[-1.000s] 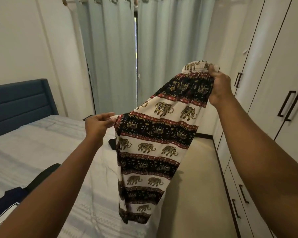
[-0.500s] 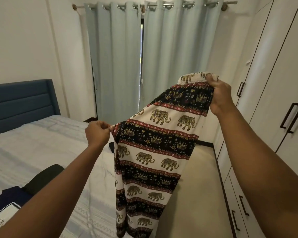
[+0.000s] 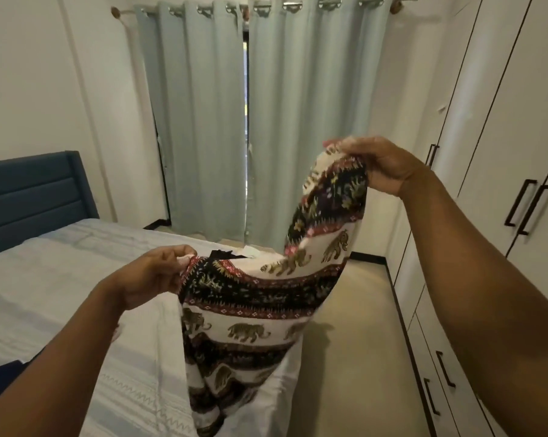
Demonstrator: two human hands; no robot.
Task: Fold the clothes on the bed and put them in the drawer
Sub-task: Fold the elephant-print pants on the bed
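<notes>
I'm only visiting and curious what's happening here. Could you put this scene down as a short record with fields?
place: bedroom; bed left, wardrobe right, curtains behind
garment: elephant-print trousers, held up in the air, lower part hanging by the bed's edge
left hand: pinches one edge, lower
right hand: grips the other end, higher
other clothes: dark garment on the bed, near left
drawers: closed

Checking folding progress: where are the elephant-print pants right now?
In the head view, centre, the elephant-print pants hang between the left hand and the higher right hand, beside the bed.
</notes>
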